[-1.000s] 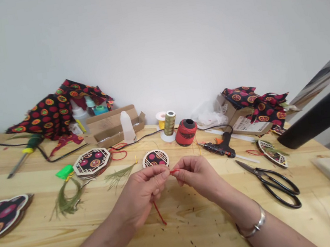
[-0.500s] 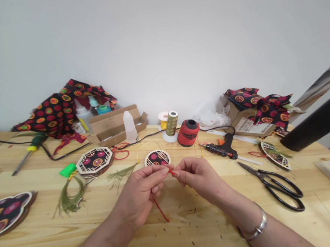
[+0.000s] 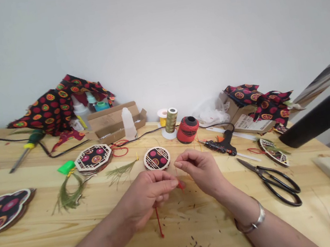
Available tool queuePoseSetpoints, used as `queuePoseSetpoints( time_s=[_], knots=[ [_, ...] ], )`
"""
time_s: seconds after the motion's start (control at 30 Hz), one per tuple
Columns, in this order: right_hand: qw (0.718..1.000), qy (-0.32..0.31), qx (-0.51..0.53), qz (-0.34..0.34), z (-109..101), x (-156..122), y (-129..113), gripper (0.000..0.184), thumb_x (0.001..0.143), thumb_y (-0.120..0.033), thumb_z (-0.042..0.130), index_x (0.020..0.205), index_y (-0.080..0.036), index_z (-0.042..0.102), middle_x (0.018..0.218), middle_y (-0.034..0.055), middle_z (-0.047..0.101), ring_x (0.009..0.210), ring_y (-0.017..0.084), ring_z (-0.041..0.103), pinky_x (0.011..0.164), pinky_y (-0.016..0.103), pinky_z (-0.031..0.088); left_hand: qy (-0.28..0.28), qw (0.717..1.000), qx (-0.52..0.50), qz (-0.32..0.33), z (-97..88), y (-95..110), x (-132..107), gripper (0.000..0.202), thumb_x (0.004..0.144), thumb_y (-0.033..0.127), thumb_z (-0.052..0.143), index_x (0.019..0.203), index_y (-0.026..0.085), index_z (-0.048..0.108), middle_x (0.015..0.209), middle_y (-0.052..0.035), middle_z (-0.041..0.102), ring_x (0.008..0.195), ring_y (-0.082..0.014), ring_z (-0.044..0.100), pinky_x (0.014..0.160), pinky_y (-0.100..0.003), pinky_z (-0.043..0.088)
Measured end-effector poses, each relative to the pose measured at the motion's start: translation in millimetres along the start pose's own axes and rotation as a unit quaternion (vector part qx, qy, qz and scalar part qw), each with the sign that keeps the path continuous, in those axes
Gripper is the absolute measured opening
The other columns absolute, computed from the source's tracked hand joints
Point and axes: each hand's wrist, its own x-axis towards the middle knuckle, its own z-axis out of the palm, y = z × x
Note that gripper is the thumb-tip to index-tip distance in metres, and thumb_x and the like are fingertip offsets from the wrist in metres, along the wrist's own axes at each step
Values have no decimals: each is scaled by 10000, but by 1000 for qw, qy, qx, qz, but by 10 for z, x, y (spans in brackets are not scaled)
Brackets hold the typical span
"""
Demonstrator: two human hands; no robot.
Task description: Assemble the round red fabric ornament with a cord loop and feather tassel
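My left hand (image 3: 146,195) is closed in a pinch on a short red cord (image 3: 159,222), whose tail hangs down to the wooden table (image 3: 46,242). A small red knot or loop shows at its fingertips. My right hand (image 3: 199,170) is a little higher and to the right, its thumb and forefinger pinched on a thin red thread running up from that knot. A round wooden lattice ornament (image 3: 157,158) with patterned fabric lies just beyond both hands.
Black scissors (image 3: 271,182) and a glue gun (image 3: 221,146) lie to the right. A red thread spool (image 3: 187,129), a gold spool (image 3: 171,120), an octagonal ornament (image 3: 93,158), green tassels (image 3: 68,195), a cardboard box (image 3: 111,121) and patterned fabric (image 3: 55,105) sit behind.
The hands have drawn apart: my left hand dropped lower with the cord, and my right hand rose slightly, pulling a thin thread taut from the knot.
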Motion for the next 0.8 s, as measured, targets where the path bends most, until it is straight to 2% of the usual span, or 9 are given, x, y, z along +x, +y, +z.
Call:
queuePoseSetpoints(
  time_s=[0.23, 0.33, 0.47, 0.53, 0.6, 0.67, 0.73, 0.8],
  knots=[
    [1000, -1, -17, -17, -6, 15, 27, 100, 721, -215, 643, 630, -174, 630, 607, -17, 588, 566, 104, 494, 553, 220, 407, -57, 998, 24, -7, 29, 28, -24, 104, 647, 238, 689, 654, 135, 693, 528, 18, 550, 421, -35, 227, 432, -234, 106],
    [1000, -5, -15, -9, -4, 8, 28, 103, 723, -224, 637, 635, -173, 626, 601, -17, 585, 554, 103, 485, 539, 218, 402, -62, 998, 23, -1, 26, 36, -32, 118, 665, 249, 686, 674, 133, 703, 535, 6, 580, 419, -35, 221, 431, -235, 97],
    [1000, -11, 2, -6, 1, -6, 24, 99, 738, -234, 627, 662, -171, 622, 629, -14, 587, 571, 102, 492, 555, 218, 408, -55, 998, -22, 4, 11, 28, -22, 103, 688, 246, 690, 671, 146, 677, 744, -57, 695, 418, -19, 220, 437, -234, 91],
    [1000, -17, 7, -6, 4, -11, 24, 102, 744, -240, 622, 671, -169, 619, 636, -12, 581, 575, 101, 491, 556, 218, 408, -42, 998, -39, 19, 0, 16, -10, 105, 687, 251, 701, 687, 148, 684, 670, -30, 661, 419, -18, 226, 439, -231, 99],
    [1000, -25, 7, -4, 8, -13, 26, 111, 749, -246, 616, 671, -168, 613, 620, -17, 563, 555, 95, 474, 535, 214, 396, -31, 997, -53, 36, -11, -2, 0, 114, 672, 260, 717, 678, 149, 691, 514, 37, 524, 420, -25, 231, 440, -228, 112],
    [999, -33, 5, -1, 9, -11, 29, 121, 751, -251, 611, 665, -166, 607, 599, -23, 544, 531, 88, 449, 513, 209, 379, -27, 997, -57, 45, -19, -21, 6, 117, 666, 270, 726, 679, 156, 700, 470, 71, 402, 426, -31, 233, 441, -224, 122],
    [999, -35, 2, 5, 9, -8, 33, 129, 750, -256, 608, 660, -164, 606, 585, -26, 537, 521, 85, 431, 500, 206, 366, -28, 997, -49, 50, -23, -36, 5, 114, 676, 279, 721, 680, 166, 705, 537, 57, 424, 441, -31, 235, 443, -220, 138],
    [999, -35, 0, 19, 9, -6, 37, 134, 748, -263, 607, 663, -160, 608, 586, -23, 545, 522, 85, 428, 495, 204, 360, -24, 997, -32, 61, -21, -37, -3, 112, 684, 280, 716, 656, 172, 704, 704, 19, 507, 479, -33, 269, 448, -213, 175]
  ],
)
